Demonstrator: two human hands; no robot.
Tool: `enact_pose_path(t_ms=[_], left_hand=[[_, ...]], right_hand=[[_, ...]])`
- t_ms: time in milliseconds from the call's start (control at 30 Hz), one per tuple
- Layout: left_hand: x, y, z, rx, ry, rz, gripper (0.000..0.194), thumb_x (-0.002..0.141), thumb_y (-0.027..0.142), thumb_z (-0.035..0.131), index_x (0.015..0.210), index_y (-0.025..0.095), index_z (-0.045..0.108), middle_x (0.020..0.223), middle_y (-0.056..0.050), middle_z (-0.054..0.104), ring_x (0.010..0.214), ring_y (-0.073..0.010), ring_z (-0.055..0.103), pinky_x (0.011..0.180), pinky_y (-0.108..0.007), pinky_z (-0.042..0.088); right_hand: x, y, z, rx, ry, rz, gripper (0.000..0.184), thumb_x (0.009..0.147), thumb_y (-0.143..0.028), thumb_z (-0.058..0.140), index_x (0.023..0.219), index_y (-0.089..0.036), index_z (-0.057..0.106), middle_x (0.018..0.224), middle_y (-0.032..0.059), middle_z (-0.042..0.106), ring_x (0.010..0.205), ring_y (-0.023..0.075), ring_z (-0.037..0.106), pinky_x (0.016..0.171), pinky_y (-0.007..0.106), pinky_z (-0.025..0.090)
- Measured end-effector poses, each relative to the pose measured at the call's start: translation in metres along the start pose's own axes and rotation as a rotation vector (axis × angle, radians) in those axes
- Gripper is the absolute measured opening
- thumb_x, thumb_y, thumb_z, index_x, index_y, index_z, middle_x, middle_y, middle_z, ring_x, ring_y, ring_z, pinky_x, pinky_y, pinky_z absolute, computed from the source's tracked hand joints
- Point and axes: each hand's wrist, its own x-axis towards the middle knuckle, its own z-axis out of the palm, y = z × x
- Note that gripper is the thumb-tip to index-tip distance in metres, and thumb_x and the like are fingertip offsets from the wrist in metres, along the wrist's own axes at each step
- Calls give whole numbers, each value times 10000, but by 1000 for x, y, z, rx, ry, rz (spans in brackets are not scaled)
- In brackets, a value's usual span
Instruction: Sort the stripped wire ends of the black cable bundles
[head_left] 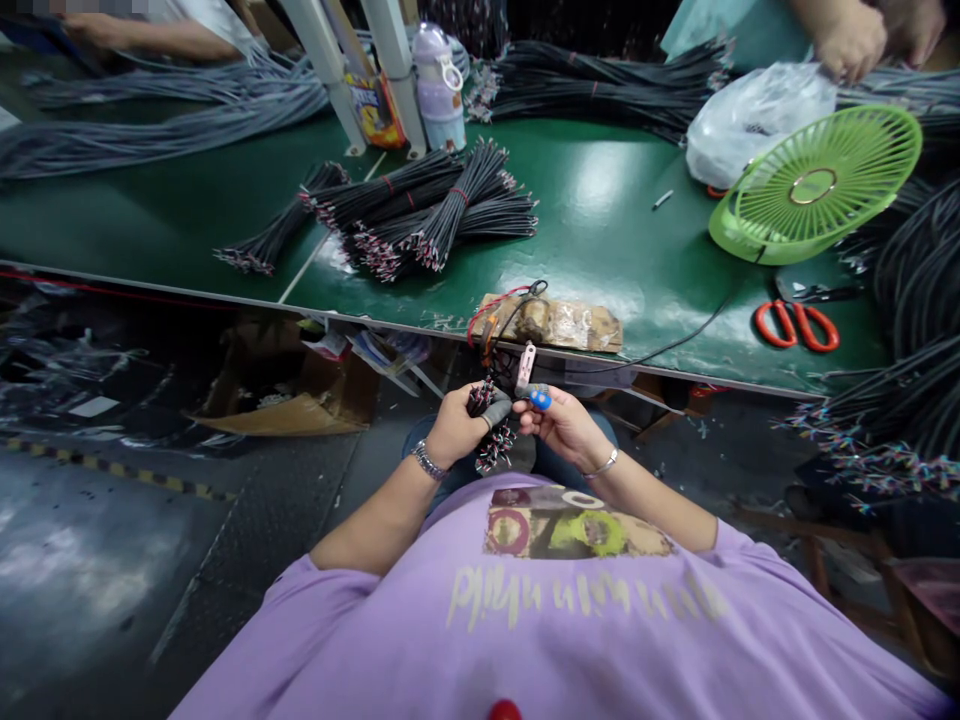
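Pale lettering runs across the lilac shirt (585, 595), upside down in this view and too warped to read with certainty; the writing on the packet (377, 112) at the far left and the mark at the hub of the green fan (814, 187) on the right are likewise too small or blurred to make out. The left hand (461, 425) is closed around a wire bunch (496, 450), just off the near edge of the table (615, 220). Tips show on both the far and near sides of the thumb, the near ones splayed; the long axis seems to run roughly near to far, though the fingers hide the middle. The right hand (562, 425) is curled, fingertips drawn together beside the bunch, a blue cover (540, 400) on one finger; whether it pinches anything cannot be told. Just beyond stands a pale tab (527, 365), its long axis near to far, by the board (581, 325).
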Motion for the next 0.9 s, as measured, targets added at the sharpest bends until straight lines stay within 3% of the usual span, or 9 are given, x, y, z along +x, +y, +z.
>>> enact_pose_path(t_ms=[467,900], left_hand=[[-7,5,-5,-28,3,-3,209,700,305,695,785,122,642,734,-29,672,665,-132,593,653,-246,491],[-39,16,-9,-129,-49,53,210,674,298,732,765,120,670,701,-20,664,657,-132,584,648,-243,477]], right_hand=[[-5,1,8,8,-21,-8,226,665,-274,778,798,-150,644,764,43,727,572,100,642,545,215,569],[-39,5,26,-120,-100,-93,225,711,-217,704,920,-141,667,775,45,723,590,103,645,586,227,545]])
